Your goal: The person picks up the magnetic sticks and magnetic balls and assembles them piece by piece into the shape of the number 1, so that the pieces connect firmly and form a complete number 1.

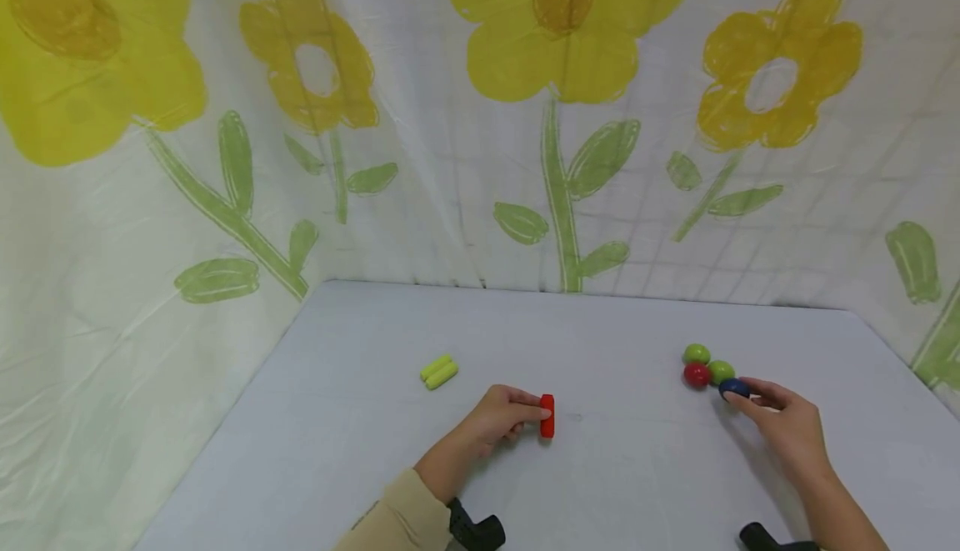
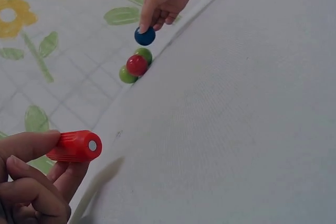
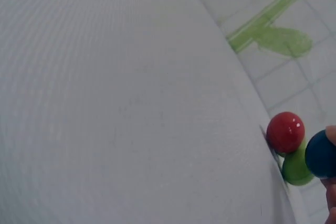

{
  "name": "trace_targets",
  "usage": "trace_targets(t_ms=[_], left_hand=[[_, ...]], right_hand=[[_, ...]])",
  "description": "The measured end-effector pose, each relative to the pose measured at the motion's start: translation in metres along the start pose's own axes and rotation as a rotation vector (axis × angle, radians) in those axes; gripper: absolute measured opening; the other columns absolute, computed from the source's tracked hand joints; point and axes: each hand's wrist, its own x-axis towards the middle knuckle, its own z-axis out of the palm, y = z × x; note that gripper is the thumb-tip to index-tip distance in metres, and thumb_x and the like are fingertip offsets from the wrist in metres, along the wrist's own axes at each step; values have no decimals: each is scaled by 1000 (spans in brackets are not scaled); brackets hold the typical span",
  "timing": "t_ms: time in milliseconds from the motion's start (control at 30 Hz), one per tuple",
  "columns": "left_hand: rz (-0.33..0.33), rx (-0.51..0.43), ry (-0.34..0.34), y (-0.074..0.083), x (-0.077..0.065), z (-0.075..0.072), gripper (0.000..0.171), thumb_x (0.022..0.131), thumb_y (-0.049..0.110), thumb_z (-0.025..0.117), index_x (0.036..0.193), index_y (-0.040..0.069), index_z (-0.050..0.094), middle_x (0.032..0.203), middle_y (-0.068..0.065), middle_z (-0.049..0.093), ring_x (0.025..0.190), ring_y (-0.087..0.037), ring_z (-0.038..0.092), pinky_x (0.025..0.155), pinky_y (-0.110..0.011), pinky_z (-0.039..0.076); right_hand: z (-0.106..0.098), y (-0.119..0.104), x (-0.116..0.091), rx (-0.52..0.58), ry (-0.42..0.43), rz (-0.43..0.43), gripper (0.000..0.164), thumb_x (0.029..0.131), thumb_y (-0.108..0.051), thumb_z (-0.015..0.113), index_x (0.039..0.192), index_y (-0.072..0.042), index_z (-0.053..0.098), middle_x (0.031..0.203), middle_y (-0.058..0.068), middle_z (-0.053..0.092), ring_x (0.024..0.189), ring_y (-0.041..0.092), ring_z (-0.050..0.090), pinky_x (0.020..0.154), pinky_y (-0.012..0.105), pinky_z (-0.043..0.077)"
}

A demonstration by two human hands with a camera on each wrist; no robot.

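Near the middle of the table, my left hand (image 1: 504, 418) pinches a red ridged stick (image 1: 547, 416) between thumb and fingers. Its end, in the left wrist view, carries a small silvery disc (image 2: 92, 145). Over at the right, my right hand (image 1: 787, 426) holds a dark blue ball (image 1: 733, 388) by thumb and fingertips. Beside that ball lie a red ball (image 1: 697, 375) and two green balls (image 1: 697, 354), grouped close together. The right wrist view shows the blue ball (image 3: 321, 154) at its edge, with only a bit of the fingers.
Two yellow-green sticks (image 1: 439, 372) lie side by side on the white table (image 1: 600, 484), left of centre. Behind the table hangs a pale curtain (image 1: 435, 201) with painted yellow flowers. Black wrist devices (image 1: 476, 530) show at the bottom.
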Motion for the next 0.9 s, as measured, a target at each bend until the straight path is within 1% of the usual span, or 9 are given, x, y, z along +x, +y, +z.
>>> trace_targets(t_ms=[167,267,400,567,700,900], left_hand=[[12,11,6,-1,2,3,27,82,13,70,105,0,65,73,1,56,48,-7,33,44,-18,25],[15,27,27,-3,3,5,26,81,14,71,103,1,67,75,0,58,47,-7,32,43,-18,25],[15,53,57,-4,3,8,25,79,14,72,100,2,68,77,0,60,46,-7,33,43,-18,27],[36,75,92,-5,2,12,23,79,13,73,98,1,68,76,1,61,45,-7,34,42,-18,28],[56,71,109,-6,2,14,23,78,14,73,97,1,68,73,2,62,44,-6,35,42,-17,29],[62,56,116,-10,4,17,23,78,16,74,94,1,69,72,2,61,45,-7,37,43,-17,30]], right_hand=[[0,-8,-4,-8,7,-18,68,83,-46,66,130,0,51,111,17,54,90,19,40,58,21,37],[1,-12,-7,-17,2,-42,67,83,-45,66,130,0,51,104,13,54,88,18,39,58,23,37],[2,-19,-10,-18,3,-96,65,83,-44,66,127,2,53,92,3,55,81,10,42,57,22,39],[7,-26,-12,34,-9,-153,64,81,-41,70,125,4,55,79,-10,51,70,1,44,57,22,39],[13,-32,-13,56,-11,-196,61,81,-37,71,123,5,56,76,-14,50,69,-1,45,56,22,39],[22,-38,-15,52,-20,-251,55,81,-35,72,119,3,59,77,-13,53,71,-4,44,58,20,41]])
